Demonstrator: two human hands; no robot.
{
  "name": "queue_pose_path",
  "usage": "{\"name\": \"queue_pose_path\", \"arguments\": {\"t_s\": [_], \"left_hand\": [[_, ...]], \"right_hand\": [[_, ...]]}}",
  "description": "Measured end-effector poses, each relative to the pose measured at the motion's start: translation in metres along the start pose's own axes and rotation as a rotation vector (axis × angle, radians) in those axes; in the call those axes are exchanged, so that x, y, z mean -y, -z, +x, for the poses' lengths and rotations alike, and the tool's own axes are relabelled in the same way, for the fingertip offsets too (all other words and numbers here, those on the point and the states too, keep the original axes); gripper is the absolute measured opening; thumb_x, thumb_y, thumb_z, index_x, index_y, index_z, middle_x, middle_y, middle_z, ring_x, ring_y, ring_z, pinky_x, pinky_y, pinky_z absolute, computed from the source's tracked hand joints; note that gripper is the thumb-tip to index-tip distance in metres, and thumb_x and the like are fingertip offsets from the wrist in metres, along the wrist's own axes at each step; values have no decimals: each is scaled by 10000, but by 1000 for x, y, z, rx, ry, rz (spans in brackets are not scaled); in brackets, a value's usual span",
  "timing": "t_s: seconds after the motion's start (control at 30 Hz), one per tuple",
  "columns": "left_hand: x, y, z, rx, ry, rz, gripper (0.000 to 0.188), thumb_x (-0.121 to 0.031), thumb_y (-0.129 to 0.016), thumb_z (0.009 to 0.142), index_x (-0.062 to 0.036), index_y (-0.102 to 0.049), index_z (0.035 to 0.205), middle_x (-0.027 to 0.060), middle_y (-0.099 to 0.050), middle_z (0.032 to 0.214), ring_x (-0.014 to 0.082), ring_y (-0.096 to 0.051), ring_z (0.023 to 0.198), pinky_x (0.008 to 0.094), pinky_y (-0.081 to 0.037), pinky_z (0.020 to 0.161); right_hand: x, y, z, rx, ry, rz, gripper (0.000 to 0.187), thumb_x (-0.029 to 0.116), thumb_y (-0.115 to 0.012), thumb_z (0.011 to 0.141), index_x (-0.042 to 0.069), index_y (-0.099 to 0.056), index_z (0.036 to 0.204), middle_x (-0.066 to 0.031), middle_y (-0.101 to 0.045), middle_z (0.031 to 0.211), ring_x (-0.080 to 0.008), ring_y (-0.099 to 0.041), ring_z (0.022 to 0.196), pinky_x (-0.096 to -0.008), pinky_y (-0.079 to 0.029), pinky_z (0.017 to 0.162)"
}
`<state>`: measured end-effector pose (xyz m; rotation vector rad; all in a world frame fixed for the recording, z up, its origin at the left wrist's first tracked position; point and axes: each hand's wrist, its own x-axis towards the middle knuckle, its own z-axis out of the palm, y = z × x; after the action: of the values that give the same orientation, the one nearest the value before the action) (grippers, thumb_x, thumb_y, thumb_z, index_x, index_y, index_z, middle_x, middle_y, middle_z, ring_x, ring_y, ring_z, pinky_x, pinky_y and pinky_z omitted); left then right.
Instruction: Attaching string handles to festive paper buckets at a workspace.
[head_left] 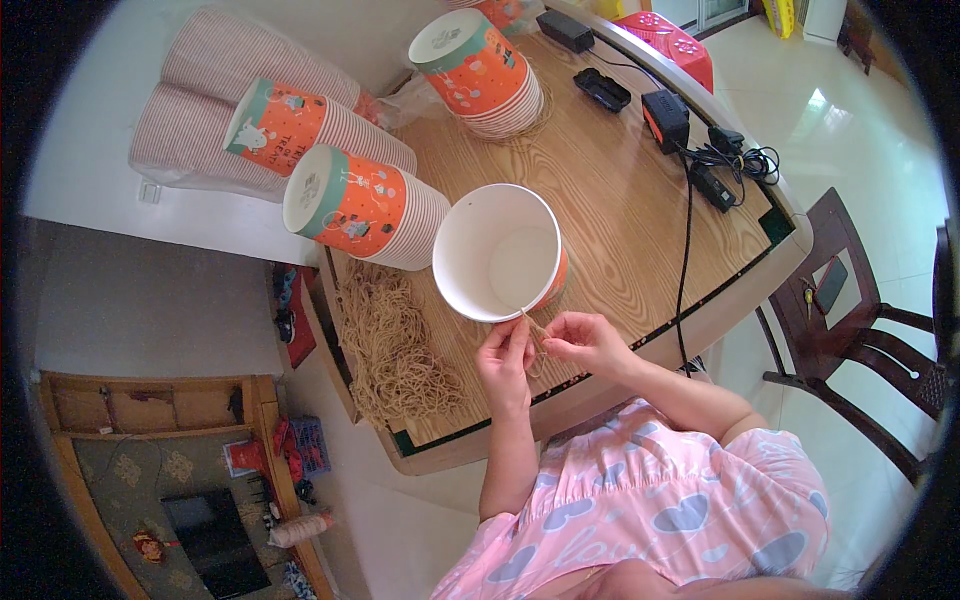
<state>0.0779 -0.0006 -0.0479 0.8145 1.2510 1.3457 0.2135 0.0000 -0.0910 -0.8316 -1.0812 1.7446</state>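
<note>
While the L hand (507, 360) pinches right by the rim, thumb & fingertips together on a thin strand of tan fibre twine (536, 326), the R hand (592, 343) is just beside it, thumb & index closed on the same strand. Directly beyond the fingertips, here's the big one: a round paper bucket w/ white inside & orange printed outside (500, 250), on the table, open end up; strand's at its near rim. L fingertips touching the rim? Looks v. close, can't tell for sure.

Left of the fingers, near: a loose, tangled heap of tan twine (395, 345). Farther out, up-left, two nested stacks of orange-and-green printed buckets (365, 205), side by side, bases up; behind 'em, pink-rimmed stacks in clear plastic wrap (230, 100). Well beyond the fingers, straight up, another orange nested stack (480, 75).

Up-right of the fingers, far side of the wood-grain table (620, 230): a black-and-orange charger block (665, 120) w/ coiled black cables (745, 160). Past the table edge, a dark wooden chair (830, 260) to the right & a red plastic stool (670, 45) farther up.
</note>
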Motion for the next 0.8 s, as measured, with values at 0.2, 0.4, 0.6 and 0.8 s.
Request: {"name": "queue_pose_path", "arguments": {"t_s": [0.2, 0.4, 0.6, 0.8], "left_hand": [[2, 2, -10, 30, 72, 83, 104, -62, -638, 805, -24, -642, 901, -18, -581, 701, 36, -471, 537, 152, -319, 429], [4, 5, -7, 50, 71, 60, 76, -44, -643, 794, -19, -648, 865, -5, -586, 698, 36, -466, 543, 163, -335, 452], [1, -2, -7, 55, 60, 48, 67, -35, -627, 795, 3, -643, 848, -6, -553, 636, 44, -452, 521, 173, -315, 447], [0, 3, -2, 52, 112, -36, 74, -38, -620, 789, 9, -634, 844, 11, -556, 636, 61, -462, 513, 178, -327, 442]], "right_hand": [[2, -3, -10, -14, -67, 8, 128, 130, -592, 853, 4, -592, 874, 41, -551, 723, -22, -474, 644, -182, -405, 569], [-1, -13, -14, -47, 50, 79, 107, 116, -546, 889, 17, -538, 930, 19, -552, 729, -36, -503, 642, -186, -413, 563], [-2, -15, -27, -25, 34, 4, 86, 101, -535, 893, 16, -519, 900, 2, -541, 716, -56, -516, 653, -202, -433, 587], [10, -19, -33, 19, 92, -174, 89, 94, -543, 881, 5, -550, 873, -11, -550, 720, -67, -536, 670, -215, -448, 602]]}}
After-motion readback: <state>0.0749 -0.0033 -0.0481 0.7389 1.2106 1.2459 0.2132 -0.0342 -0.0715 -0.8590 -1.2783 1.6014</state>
